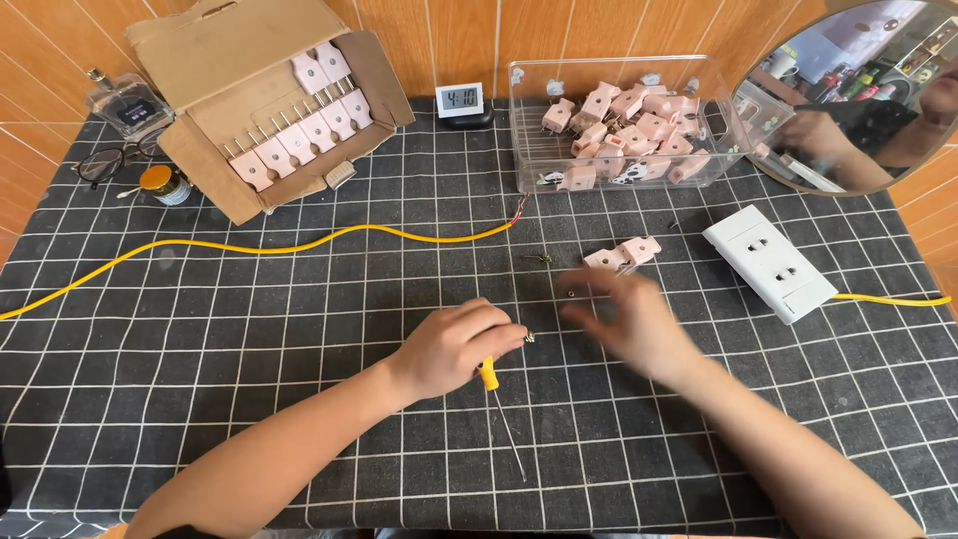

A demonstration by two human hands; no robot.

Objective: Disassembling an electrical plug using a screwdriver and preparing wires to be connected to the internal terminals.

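Screwdriver (496,399): slim, with a yellow handle and a thin metal shaft, held in the left hand (454,344) near the middle of the counter (249,329). The handle sits in the closed fingers; the shaft points back towards the person, low over the cloth. Judged light and rigid; the narrow shaft would likely roll if set down, so the handle is the sound place to grip. A small metal part (529,337), probably a screw, lies at the left fingertips; too small to identify further, easily lost and fiddly to pinch.

Right hand (629,319): blurred, fingers loosely spread, holding nothing that can be seen, hovering just below two pink plugs (624,254). These look like light, hard plastic with metal pins; best taken by the body.

Surroundings: a yellow cable (249,247) with bared strands at its end runs across the counter. A white socket strip (768,262) lies to the right. A clear bin (527,150) holds more pink plugs; a cardboard box (200,60) holds rows of them. A small clock (460,100), spectacles (110,160), a small tin (162,183) and a round mirror (848,100) stand along the back.

Surface: dark cloth with a white grid, flat, offering fair friction. Behind: an orange tiled wall.
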